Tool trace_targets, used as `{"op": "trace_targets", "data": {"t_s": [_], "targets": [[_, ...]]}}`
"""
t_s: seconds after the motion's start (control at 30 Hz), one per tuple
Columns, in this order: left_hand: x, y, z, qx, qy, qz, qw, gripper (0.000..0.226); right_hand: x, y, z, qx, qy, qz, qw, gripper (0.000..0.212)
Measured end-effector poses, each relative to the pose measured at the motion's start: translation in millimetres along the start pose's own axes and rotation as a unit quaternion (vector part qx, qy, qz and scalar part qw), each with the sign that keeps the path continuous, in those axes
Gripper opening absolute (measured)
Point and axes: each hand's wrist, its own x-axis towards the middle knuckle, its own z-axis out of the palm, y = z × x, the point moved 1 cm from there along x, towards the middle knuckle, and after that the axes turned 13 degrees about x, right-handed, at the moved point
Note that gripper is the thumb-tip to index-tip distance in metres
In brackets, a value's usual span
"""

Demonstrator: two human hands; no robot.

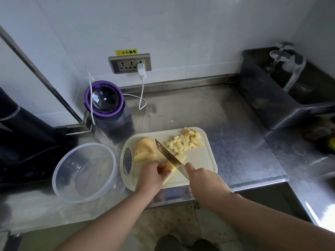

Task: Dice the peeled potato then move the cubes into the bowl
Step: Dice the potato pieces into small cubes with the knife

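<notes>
The left grip (152, 178) pinches a potato slice (181, 157) on the board (204, 160); the right grip (204, 182) curls round the knife (168, 156). Cubes (184, 142) lie heaped beyond the blade.

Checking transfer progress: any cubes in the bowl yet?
No, the bowl shows no potato inside; the cubes lie piled on the board.

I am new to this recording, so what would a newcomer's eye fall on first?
The hands at the cutting board: the right hand grips a knife, its blade on a potato slice that the left hand holds. A pile of cubes lies at the board's far right; a clear bowl stands left of the board, without cubes.
</notes>
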Motion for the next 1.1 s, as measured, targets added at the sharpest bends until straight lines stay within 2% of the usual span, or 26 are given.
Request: {"op": "trace_targets", "data": {"t_s": [0.3, 0.57, 0.7, 0.9, 1.1], "targets": [[2, -2, 2, 0.008, -0.002, 0.005, 1.000, 0.031, -1, -2, 8, 0.007, -0.008, -0.001, 1.000, 0.057], [0, -2, 3, -0.016, 0.006, 0.017, 1.000, 0.020, 19, -4, 28, 0.002, -0.030, 0.012, 0.999, 0.051], [2, -4, 3, -0.012, 0.008, 0.019, 1.000, 0.026, 26, 0, 26, 0.008, -0.030, 0.026, 0.999, 0.053], [5, -8, -1, -0.015, -0.042, 0.020, 0.999, 0.031, 20, 2, 16, 0.021, -0.001, 0.019, 1.000, 0.059], [5, -8, 0, 0.003, -0.030, 0.011, 0.999, 0.034, 5, -2, 10, 0.017, 0.001, 0.003, 1.000, 0.058]]}}
